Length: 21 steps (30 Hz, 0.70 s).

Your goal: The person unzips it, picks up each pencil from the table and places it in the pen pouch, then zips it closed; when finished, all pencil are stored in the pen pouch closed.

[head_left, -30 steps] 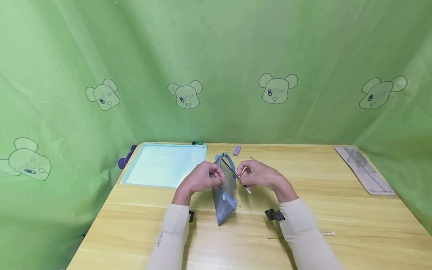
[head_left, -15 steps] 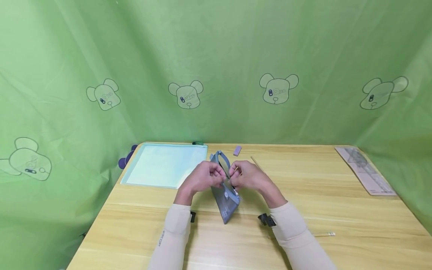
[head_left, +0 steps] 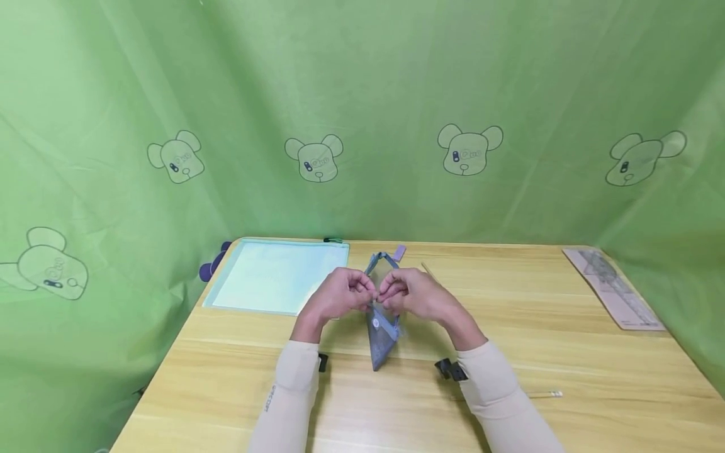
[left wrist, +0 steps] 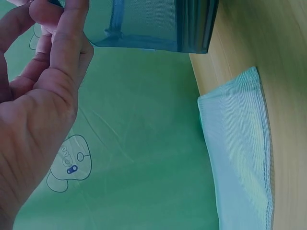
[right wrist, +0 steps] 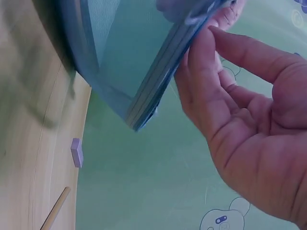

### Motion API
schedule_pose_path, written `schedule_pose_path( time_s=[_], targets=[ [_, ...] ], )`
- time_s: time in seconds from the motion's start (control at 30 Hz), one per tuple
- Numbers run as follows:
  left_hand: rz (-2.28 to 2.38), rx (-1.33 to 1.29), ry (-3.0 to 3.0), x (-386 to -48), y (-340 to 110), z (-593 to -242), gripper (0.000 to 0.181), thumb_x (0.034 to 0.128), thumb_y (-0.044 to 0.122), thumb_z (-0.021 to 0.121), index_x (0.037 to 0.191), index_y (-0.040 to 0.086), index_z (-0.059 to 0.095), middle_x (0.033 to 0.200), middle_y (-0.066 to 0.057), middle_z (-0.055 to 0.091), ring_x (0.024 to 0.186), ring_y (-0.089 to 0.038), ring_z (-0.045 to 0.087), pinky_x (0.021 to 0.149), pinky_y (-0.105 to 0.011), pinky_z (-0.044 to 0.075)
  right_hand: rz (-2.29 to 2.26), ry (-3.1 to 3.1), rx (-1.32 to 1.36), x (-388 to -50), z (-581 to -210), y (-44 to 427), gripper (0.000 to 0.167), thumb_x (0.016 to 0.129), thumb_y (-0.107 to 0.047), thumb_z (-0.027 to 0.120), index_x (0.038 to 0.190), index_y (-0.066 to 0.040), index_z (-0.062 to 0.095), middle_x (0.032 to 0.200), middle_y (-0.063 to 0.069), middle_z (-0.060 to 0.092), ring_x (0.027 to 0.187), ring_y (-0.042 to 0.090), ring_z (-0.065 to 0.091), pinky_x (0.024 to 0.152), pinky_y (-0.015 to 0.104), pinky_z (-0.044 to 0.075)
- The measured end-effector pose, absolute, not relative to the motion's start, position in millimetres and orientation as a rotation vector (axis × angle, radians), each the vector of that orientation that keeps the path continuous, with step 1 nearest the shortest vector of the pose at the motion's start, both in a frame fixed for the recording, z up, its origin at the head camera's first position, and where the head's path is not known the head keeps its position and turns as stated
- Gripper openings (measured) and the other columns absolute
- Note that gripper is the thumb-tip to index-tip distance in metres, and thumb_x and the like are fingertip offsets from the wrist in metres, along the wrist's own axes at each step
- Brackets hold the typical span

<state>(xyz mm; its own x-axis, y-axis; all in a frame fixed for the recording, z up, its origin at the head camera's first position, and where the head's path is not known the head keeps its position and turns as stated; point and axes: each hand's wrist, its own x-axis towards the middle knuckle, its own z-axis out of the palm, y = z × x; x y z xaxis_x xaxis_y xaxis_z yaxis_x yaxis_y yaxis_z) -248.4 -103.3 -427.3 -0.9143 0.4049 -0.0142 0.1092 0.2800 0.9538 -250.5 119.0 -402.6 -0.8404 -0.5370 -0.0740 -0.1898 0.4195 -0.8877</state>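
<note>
A blue-grey mesh pencil pouch is held upright over the middle of the table, its zipped top edge spread into a loop. My left hand pinches the left side of the opening. On the opposite side my right hand pinches the zipper edge, and the fingertips of both hands nearly meet. The right wrist view has the pouch tilted, with thumb and forefinger at its zipper. In the left wrist view only a lower part of the pouch shows. No pencil can be made out between the fingers.
A pale blue zip folder lies at the back left. Behind the pouch sits a purple eraser, with a pencil beside the right hand. Another pencil lies partly under the right forearm. A ruler set is far right.
The dark pencil with a white end in my right hand went into the pouch and is out of sight. My right hand moved left onto the pouch's edge.
</note>
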Motion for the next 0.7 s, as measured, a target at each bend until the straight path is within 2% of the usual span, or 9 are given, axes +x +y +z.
schedule_pose_path(
  time_s=[0.2, 0.27, 0.37, 0.5, 0.6, 0.7],
  targets=[
    [1.684, 0.455, 2.294, -248, -110, -427, 0.006, 0.0983, -0.001, 0.07, 0.101, -0.005, 0.074, 0.085, -0.007, 0.07, 0.076, -0.014, 0.068, 0.086, -0.05, 0.069, -1.438, 2.441, -0.582, -261, -401, 147, 0.019, 0.101, -0.002, 0.069, 0.118, 0.006, 0.066, 0.11, 0.021, 0.071, 0.095, 0.022, 0.069, 0.085, 0.039, 0.067],
    [1.689, 0.449, 2.281, -249, -111, -427, 0.006, 0.0982, -0.002, 0.07, 0.1, -0.005, 0.074, 0.084, -0.005, 0.068, 0.076, -0.014, 0.067, 0.086, -0.049, 0.069, -1.432, 2.464, -0.556, -267, -402, 163, 0.024, 0.102, -0.005, 0.069, 0.122, 0.007, 0.065, 0.114, 0.022, 0.07, 0.097, 0.02, 0.067, 0.086, 0.034, 0.066],
    [1.68, 0.455, 2.277, -249, -113, -427, 0.005, 0.0982, -0.003, 0.069, 0.1, -0.005, 0.074, 0.082, -0.002, 0.067, 0.076, -0.013, 0.066, 0.085, -0.049, 0.069, -1.397, 2.496, -0.489, -274, -406, 190, 0.03, 0.102, -0.007, 0.069, 0.127, 0.008, 0.063, 0.121, 0.025, 0.069, 0.105, 0.024, 0.067, 0.093, 0.033, 0.063],
    [1.667, 0.482, 2.278, -249, -114, -427, 0.005, 0.0981, -0.003, 0.069, 0.099, -0.005, 0.074, 0.081, -0.001, 0.066, 0.075, -0.013, 0.066, 0.084, -0.05, 0.069, -1.17, 2.617, -0.337, -278, -413, 227, 0.036, 0.1, -0.012, 0.07, 0.13, 0.006, 0.06, 0.127, 0.027, 0.067, 0.114, 0.034, 0.066, 0.099, 0.044, 0.06],
    [1.66, 0.489, 2.281, -249, -115, -427, 0.005, 0.098, -0.003, 0.069, 0.099, -0.005, 0.073, 0.081, -0.001, 0.066, 0.074, -0.013, 0.066, 0.085, -0.051, 0.069, -0.92, 2.646, -0.214, -277, -419, 249, 0.038, 0.096, -0.017, 0.075, 0.125, 0.003, 0.06, 0.123, 0.024, 0.066, 0.112, 0.037, 0.063, 0.092, 0.049, 0.057],
    [1.654, 0.492, 2.277, -249, -114, -427, 0.005, 0.098, -0.003, 0.069, 0.099, -0.005, 0.073, 0.081, -0.001, 0.066, 0.075, -0.014, 0.066, 0.088, -0.057, 0.067, -0.758, 2.61, -0.165, -277, -428, 263, 0.038, 0.09, -0.018, 0.082, 0.115, 0.0, 0.06, 0.109, 0.016, 0.061, 0.1, 0.032, 0.057, 0.08, 0.041, 0.051]
  ],
)
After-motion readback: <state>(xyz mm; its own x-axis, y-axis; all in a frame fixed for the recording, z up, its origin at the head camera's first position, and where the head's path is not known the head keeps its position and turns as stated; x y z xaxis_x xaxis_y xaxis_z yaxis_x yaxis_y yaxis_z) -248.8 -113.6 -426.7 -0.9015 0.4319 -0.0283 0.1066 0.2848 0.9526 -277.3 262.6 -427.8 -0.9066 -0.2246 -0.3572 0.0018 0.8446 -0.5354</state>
